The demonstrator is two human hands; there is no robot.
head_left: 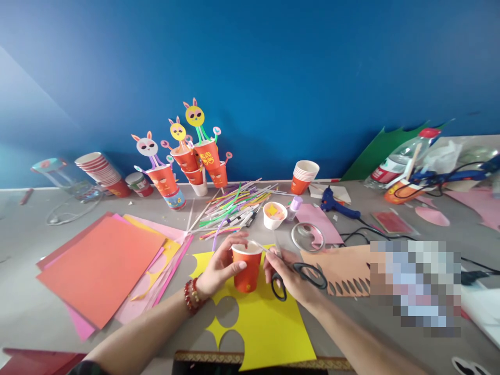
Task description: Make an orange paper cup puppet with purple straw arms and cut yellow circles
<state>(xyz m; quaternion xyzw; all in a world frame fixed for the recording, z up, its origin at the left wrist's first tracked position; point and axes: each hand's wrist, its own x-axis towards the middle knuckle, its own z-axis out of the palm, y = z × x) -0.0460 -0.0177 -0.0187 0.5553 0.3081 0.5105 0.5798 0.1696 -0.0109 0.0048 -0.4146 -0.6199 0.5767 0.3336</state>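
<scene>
**Q:** Where is the workpiece?

**A:** The orange paper cup (247, 273) stands upright, mouth up, above the yellow sheet (273, 328), in front of the person. Whether its base touches the sheet cannot be confirmed.

**Q:** State of the fingers?

**A:** Left hand (221, 268): fingers closed on the cup, thumb on the near side, others at the rim. Right hand (287, 273): fingers closed around the scissors (323, 281) ahead of the handles, loops spread apart, working end toward the rim.

**Q:** Which step is in hand?

**A:** By judgement, positioning the scissors at the rim. No cut can be confirmed.

**Q:** What does the next move call for?

**A:** A steady cup, light pressure on its wall, and left fingers clear of the blades.

**Q:** Surroundings?

**A:** Beyond the cup: a small white cup (274, 222) containing paper pieces, and a pile of thin coloured sticks (234, 205). Left on the worktop (19, 271): stacked coloured sheets (105, 265). Farther back: cups with rabbit-eared figures (162, 179). Right: a blue glue gun (330, 203).
</scene>
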